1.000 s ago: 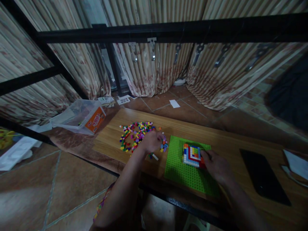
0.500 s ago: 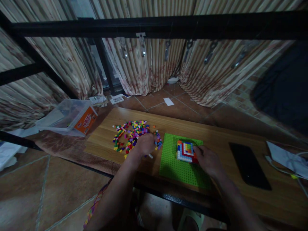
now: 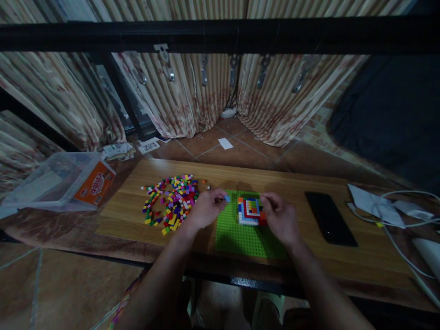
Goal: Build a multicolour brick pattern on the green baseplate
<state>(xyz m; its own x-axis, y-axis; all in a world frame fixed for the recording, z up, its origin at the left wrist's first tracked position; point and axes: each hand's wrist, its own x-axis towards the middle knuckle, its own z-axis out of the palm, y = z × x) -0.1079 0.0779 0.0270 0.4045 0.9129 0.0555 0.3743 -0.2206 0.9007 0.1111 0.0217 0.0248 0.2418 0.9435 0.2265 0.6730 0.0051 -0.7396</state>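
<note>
A small light-blue toy brick (image 3: 227,198) is pinched in the fingertips of my left hand (image 3: 205,208), over the left edge of a green studded baseplate (image 3: 233,240). On that plate sits a squarish build of toy bricks (image 3: 248,220), with white, red, blue, orange and yellow pieces in stepped rings. My right hand (image 3: 282,220) is curled at the build's right side, thumb and forefinger together by its back right corner. What those fingers hold, if anything, is hidden. A loose pile of coloured bricks (image 3: 178,201) lies left of my left hand.
The wooden tabletop (image 3: 123,208) bears a black phone (image 3: 330,219) to the right, then white paper (image 3: 373,204) and white cables (image 3: 409,192). A clear plastic box (image 3: 65,183) with an orange label stands at left. A dark bar (image 3: 213,36) with hooks crosses ahead.
My left hand has come away from the loose pile to the baseplate's edge with a light-blue brick. My right hand's fingers have shifted to the build's back right corner. The view has swung right.
</note>
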